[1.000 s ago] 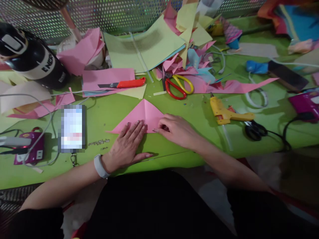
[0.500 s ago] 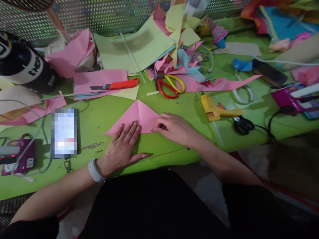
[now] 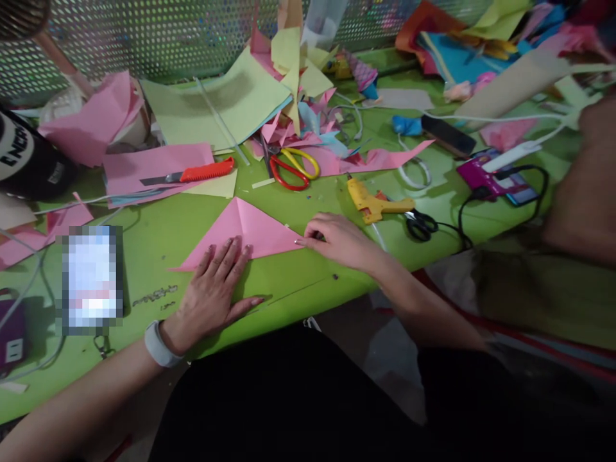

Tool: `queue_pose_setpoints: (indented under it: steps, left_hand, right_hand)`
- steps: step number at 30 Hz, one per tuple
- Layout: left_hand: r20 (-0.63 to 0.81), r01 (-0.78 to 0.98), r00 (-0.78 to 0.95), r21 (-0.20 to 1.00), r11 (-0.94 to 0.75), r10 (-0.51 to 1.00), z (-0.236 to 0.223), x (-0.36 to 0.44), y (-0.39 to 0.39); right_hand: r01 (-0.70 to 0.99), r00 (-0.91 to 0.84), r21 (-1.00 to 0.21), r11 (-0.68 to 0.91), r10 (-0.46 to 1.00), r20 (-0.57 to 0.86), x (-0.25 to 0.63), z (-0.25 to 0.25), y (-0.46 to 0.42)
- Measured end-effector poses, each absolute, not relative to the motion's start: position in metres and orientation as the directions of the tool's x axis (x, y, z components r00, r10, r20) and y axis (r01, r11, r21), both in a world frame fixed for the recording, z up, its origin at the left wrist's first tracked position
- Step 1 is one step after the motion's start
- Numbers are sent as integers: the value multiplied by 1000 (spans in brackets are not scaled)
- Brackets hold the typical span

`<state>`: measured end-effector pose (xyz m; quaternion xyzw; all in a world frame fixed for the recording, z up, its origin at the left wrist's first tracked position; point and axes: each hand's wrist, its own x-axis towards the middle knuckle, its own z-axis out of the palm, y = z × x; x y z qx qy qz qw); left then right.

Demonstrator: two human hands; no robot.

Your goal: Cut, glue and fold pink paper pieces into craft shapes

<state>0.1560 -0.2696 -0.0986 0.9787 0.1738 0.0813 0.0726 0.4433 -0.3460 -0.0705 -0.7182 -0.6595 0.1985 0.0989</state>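
Observation:
A sheet of pink paper [image 3: 235, 226], folded into a triangle with a crease down from its peak, lies on the green table [image 3: 289, 292]. My left hand [image 3: 214, 282] rests flat on its lower edge, fingers stretched and thumb out to the side. At the paper's right corner, my right hand [image 3: 339, 240] has its fingers curled in, thumb and fingertips closed on the tip. Beyond the paper are red-and-yellow-handled scissors [image 3: 294, 170] and a red utility knife [image 3: 205, 170] with its blade out. A yellow glue gun [image 3: 375, 200] lies past my right hand.
Paper scraps [image 3: 312, 125] and yellow sheets [image 3: 226, 96] pile up at the back. On the left are a phone [image 3: 91, 279] and a black bottle [image 3: 31, 157]. Black-handled scissors [image 3: 419, 224] and a purple power block [image 3: 481, 176] with cables lie right. Another person's arm [image 3: 584, 186] shows at far right.
My right hand has slid outward along the paper's lower edge to its right corner. My left hand stays flat on the paper. The whole view has shifted to the right.

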Motion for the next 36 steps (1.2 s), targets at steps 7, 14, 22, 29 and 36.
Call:
queue_pose_setpoints:
  steps: [7, 14, 22, 29, 36]
  left_hand:
    - [163, 313, 928, 149, -938, 335, -101, 156, -268]
    - [142, 323, 931, 111, -940, 336, -99, 156, -270]
    - [152, 308, 935, 109, -945, 322, -107, 153, -267]
    - [160, 315, 929, 131, -940, 334, -105, 154, -268]
    - [135, 320, 931, 149, -935, 340, -104, 153, -273]
  right_hand:
    - [880, 139, -432, -197, 977, -162, 456, -74, -350]
    - [927, 212, -361, -98, 933, 291, 435, -61, -362]
    - [931, -294, -175, 322, 941, 166, 352, -101, -360]
    - [928, -310, -185, 323, 946, 98, 361, -112, -361]
    - [919, -325, -203, 337, 941, 93, 359, -114, -365]
